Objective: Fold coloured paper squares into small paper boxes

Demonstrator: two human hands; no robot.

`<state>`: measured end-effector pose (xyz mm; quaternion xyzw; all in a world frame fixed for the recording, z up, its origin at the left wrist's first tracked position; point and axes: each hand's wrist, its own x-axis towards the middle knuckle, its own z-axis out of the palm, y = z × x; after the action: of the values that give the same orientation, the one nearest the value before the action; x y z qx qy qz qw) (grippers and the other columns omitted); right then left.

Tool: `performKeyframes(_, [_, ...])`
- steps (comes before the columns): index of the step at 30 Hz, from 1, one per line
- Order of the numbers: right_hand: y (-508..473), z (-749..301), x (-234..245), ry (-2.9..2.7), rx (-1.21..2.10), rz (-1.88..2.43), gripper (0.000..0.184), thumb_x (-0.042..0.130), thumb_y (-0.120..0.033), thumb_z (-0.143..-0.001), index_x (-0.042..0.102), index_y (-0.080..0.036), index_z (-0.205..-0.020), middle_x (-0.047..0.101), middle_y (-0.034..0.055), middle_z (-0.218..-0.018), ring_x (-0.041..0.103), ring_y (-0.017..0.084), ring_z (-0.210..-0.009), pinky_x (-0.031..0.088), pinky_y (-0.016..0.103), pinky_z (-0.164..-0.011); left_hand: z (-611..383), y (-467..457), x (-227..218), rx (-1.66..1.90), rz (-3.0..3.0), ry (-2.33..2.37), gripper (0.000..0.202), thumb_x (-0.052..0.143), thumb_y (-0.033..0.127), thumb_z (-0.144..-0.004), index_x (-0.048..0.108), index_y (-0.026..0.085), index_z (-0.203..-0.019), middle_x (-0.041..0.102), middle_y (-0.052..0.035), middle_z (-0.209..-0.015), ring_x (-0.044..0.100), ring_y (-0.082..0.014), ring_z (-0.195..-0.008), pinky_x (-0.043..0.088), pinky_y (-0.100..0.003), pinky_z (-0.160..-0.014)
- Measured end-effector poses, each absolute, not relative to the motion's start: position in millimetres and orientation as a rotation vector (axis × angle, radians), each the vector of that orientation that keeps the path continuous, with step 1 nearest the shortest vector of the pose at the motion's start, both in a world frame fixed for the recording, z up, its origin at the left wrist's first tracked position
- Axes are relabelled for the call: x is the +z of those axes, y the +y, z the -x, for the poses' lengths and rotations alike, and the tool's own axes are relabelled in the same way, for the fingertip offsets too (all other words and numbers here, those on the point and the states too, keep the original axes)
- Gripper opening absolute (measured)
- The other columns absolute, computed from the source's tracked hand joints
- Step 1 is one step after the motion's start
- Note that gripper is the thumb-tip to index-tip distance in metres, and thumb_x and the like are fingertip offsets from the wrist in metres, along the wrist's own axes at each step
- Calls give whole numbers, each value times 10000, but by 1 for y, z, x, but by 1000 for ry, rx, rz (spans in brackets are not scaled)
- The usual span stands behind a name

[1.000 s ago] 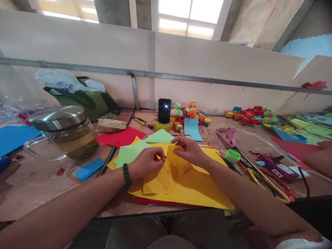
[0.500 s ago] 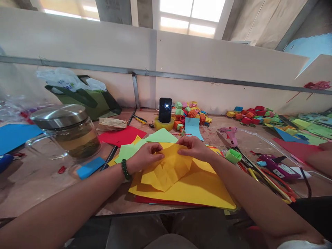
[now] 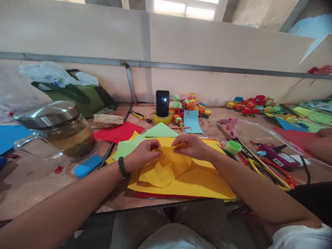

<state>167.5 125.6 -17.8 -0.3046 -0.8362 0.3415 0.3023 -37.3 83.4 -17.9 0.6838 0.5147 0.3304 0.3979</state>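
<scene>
A creased sheet of yellow-orange paper (image 3: 166,169) is held up at its far edge by both hands, tilted above a stack of yellow sheets (image 3: 207,185). My left hand (image 3: 145,154), with a dark green bead bracelet at the wrist, pinches the paper between thumb and fingers. Close beside it, my right hand (image 3: 190,147) pinches the same edge, its fingertips curled over the top. Red paper peeks out under the yellow stack. Pale green sheets (image 3: 160,130) lie just behind my hands.
On the left stand a lidded glass jug (image 3: 70,133) and a green bag (image 3: 85,98). A phone (image 3: 162,103) leans upright on a tape roll (image 3: 161,118). Folded paper cubes (image 3: 192,107) are piled behind. A glue gun (image 3: 230,125) and purple power strip (image 3: 277,160) lie right, near another person's hand (image 3: 321,145).
My hands have drawn a little closer together, and the far edge of the yellow paper bends more between them. The camera view has tipped downward.
</scene>
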Motion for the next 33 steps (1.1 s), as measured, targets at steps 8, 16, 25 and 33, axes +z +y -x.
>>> performKeyframes(8, [107,-175,2,-2060,620,592,149,506,-99,-673,570,-206,-755,671,53,-859,628,175,-812,498,297,-709,34,57,-4,1280,-2015,1459,53,509,196,-698,461,219,-695,672,-36,-854,618,-173,-817,492,-275,-759])
performKeyframes(16, [104,-174,0,-2008,491,472,192,498,-38,-658,546,-215,-714,686,42,-812,649,160,-764,512,289,-703,39,50,-8,1365,-2629,1266,105,501,131,-776,491,224,-729,718,-53,-883,674,-145,-780,516,-228,-677])
performKeyframes(25, [107,-172,-3,-1923,742,385,225,497,-4,-632,609,-188,-697,693,32,-789,657,153,-772,519,266,-680,34,50,-9,1442,-2823,1058,154,523,51,-763,543,198,-803,711,-72,-899,694,-136,-829,527,-181,-681])
performKeyframes(33, [95,-169,-1,-1994,600,394,204,612,-85,-740,606,-200,-907,686,30,-818,657,133,-737,548,249,-673,31,48,-12,1402,-2685,1078,172,512,42,-741,518,209,-784,735,-65,-924,693,-164,-950,536,-196,-728])
